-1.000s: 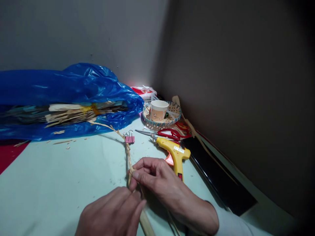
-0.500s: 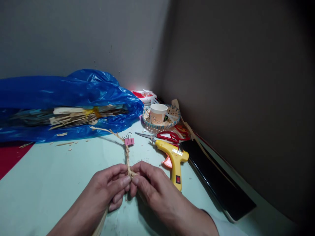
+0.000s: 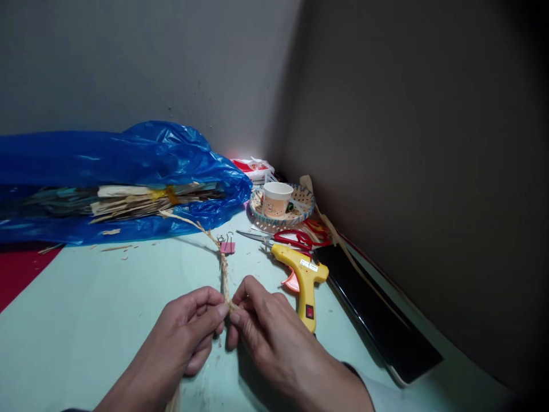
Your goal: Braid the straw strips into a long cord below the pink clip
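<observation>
A thin braided straw cord (image 3: 222, 266) runs across the pale green table from the blue bag toward me. A pink binder clip (image 3: 227, 246) is clamped on it partway along. My left hand (image 3: 189, 332) and my right hand (image 3: 266, 332) meet at the cord's near end, both pinching it with thumb and fingertips pressed together. Loose straw strips trail from under my left hand toward the bottom edge.
A blue plastic bag (image 3: 128, 166) holding dried straw strips lies at the back left. A yellow glue gun (image 3: 302, 274), red-handled scissors (image 3: 291, 236), a woven tray (image 3: 283, 214) with a paper cup (image 3: 277, 197), and a black flat slab (image 3: 377, 315) sit to the right by the wall.
My left hand came up from the bottom edge to the left of the cord and pinched it beside my right hand. The view shifted slightly.
</observation>
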Demonstrator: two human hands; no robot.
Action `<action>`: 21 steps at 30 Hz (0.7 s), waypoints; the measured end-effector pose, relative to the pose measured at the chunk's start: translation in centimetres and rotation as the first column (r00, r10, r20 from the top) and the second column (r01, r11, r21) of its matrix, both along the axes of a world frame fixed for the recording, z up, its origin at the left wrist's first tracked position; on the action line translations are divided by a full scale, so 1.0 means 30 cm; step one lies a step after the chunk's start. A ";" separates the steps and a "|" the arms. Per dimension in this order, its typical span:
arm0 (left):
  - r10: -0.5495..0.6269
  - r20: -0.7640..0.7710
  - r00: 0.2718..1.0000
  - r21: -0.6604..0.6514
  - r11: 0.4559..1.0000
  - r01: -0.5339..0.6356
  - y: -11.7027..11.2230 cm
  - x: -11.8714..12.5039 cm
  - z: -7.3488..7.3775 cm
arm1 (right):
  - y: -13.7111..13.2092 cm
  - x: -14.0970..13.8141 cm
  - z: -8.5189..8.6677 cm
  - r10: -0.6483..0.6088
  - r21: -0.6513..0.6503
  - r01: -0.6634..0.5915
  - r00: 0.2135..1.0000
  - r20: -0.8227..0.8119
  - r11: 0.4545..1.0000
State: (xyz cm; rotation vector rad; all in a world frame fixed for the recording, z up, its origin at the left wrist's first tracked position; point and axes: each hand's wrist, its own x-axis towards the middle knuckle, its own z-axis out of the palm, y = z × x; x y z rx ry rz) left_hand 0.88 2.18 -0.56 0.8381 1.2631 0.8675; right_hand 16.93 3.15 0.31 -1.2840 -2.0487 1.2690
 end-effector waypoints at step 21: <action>0.030 -0.064 0.998 0.047 0.999 -0.027 -0.024 0.009 0.002 | -0.093 -0.059 -0.107 -0.269 0.878 -0.193 0.904 0.333 0.437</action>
